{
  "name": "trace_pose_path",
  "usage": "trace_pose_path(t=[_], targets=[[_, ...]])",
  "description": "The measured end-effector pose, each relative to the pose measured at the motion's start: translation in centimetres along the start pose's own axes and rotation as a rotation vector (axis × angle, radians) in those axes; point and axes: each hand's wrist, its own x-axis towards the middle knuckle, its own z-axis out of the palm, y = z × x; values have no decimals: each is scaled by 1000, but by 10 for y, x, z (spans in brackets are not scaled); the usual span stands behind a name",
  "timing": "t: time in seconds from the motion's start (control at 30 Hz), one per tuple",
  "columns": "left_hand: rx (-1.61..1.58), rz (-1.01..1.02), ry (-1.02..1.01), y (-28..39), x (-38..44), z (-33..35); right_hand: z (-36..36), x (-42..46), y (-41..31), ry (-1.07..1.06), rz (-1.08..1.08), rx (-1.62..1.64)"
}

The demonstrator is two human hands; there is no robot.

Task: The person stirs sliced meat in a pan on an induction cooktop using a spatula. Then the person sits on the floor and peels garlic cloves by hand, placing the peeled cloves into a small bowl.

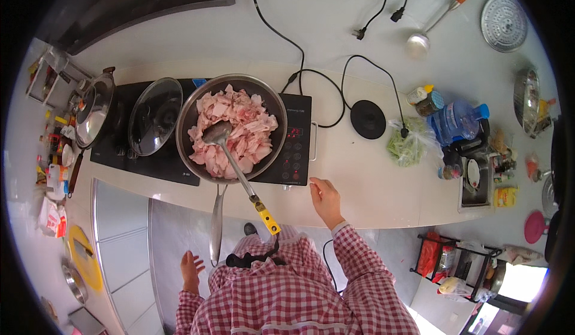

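Observation:
Empty, with its fingers apart, my left hand (pixel 191 271) hangs by my side, below the counter and left of the pan handle (pixel 216 229). My right hand (pixel 326 201) is just off the front right corner of the induction cooker (pixel 300 110), fingers loosely bent and holding nothing. A steel frying pan (pixel 282 148) stands on the cooker, heaped with pieces of pale pink raw meat (pixel 245 110). A metal spatula (pixel 236 166) rests with its blade on the meat. Its yellow-ended handle leans over the pan's rim towards me. Red digits glow on the cooker's control panel (pixel 294 132).
A glass lid (pixel 156 116) lies on the black hob left of the pan, beside a lidded wok (pixel 95 110). Black power cords (pixel 314 71) run behind the cooker. To the right are a round black pad (pixel 368 119), bagged green vegetables (pixel 408 144), a water jug (pixel 456 121) and a sink (pixel 474 196).

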Motion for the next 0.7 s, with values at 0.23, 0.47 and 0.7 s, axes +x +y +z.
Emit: trace_pose_path(t=[0.23,0.47,0.7], targets=[[36,-335,197,-102,-19,-37,0,36,8,81,-242,-80],[-42,-97,157,-108,-13,-9,15,78,-13,-36,-419,-303],[-130,105,74,-24,-19,49,11,106,-11,7,-271,-247]])
